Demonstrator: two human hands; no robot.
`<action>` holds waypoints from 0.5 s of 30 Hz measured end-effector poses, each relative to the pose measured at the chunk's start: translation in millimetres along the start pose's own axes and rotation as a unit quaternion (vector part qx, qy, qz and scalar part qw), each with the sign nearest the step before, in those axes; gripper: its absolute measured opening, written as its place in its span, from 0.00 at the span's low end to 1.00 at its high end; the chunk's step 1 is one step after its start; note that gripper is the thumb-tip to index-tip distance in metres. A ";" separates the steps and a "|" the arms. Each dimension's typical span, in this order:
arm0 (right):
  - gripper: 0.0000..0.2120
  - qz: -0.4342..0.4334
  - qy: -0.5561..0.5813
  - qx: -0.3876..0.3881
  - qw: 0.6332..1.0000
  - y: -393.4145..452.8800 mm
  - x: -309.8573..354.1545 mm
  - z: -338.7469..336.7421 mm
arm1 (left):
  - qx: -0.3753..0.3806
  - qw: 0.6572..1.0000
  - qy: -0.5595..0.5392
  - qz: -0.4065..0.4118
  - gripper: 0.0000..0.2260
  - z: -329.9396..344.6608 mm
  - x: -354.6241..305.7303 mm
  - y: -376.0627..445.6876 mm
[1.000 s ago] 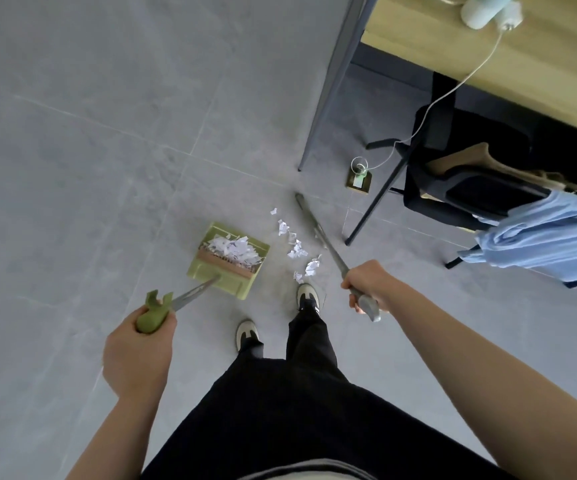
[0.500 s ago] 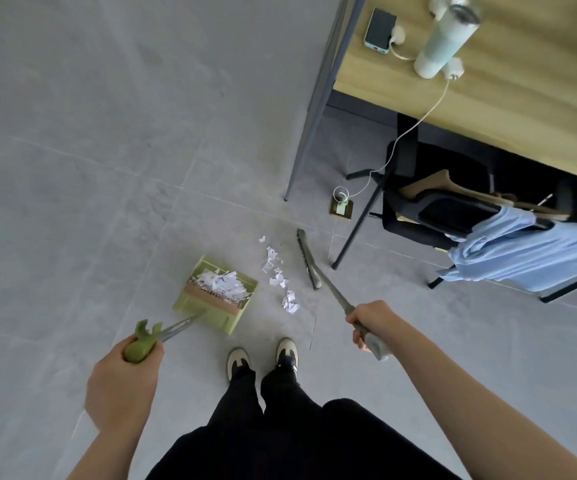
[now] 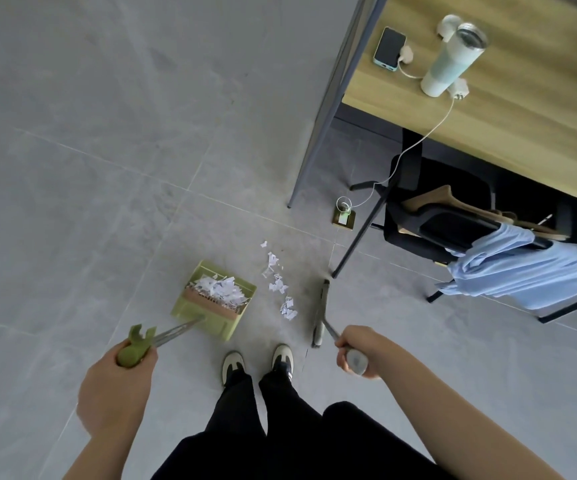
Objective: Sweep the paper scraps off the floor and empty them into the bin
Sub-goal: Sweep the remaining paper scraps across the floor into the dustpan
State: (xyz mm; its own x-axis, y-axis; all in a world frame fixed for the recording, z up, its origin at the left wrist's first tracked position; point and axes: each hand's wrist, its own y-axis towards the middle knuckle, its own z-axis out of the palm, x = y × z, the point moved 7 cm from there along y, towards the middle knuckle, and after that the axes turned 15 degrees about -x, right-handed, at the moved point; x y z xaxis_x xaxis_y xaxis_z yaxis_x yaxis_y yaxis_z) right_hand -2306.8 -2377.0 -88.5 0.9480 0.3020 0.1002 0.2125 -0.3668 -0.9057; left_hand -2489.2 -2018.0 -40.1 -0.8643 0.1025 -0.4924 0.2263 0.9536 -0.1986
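The broom head (image 3: 320,311) is swinging round from its slant beyond the paper scraps (image 3: 279,284) and drawing back toward the person, now lying to the right of the scraps and just beside the right shoe (image 3: 282,355). The right hand (image 3: 358,348) is pulling its handle in. The feet are coming together, and the scraps are spreading into a longer trail beside the dustpan (image 3: 214,299).

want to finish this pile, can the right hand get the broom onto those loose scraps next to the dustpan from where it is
Probably yes. The right hand grips the broom, whose head lies on bare floor just right of the loose scraps. Nothing sits between them, and the dustpan, held by the left hand, waits on their far side.
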 end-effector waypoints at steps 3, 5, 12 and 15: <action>0.07 0.024 0.031 0.041 0.998 -11.1 3.8 22.4 | -0.002 1.000 -0.006 -0.001 0.05 -2.6 3.2 0.5; 0.08 0.039 0.060 0.072 0.995 -18.2 8.1 37.2 | -0.001 1.000 -0.009 -0.001 0.04 -3.6 5.5 0.4; 0.07 0.064 0.140 0.132 0.979 -33.2 18.1 71.3 | -0.001 1.000 -0.020 0.003 0.04 -11.5 9.3 0.2; 0.03 0.069 0.167 0.144 0.973 -38.8 26.7 75.1 | -0.002 1.000 -0.012 0.004 0.04 -13.3 10.7 3.4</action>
State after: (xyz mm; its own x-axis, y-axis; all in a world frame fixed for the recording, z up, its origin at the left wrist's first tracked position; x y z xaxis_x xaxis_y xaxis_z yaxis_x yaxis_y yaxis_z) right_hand -2307.6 -2288.6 -81.6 0.9971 -0.0526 0.0541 0.0482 -0.1063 -0.9932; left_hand -2503.6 -2009.9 -34.8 -0.8520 0.1032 -0.5133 0.2309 0.9540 -0.1914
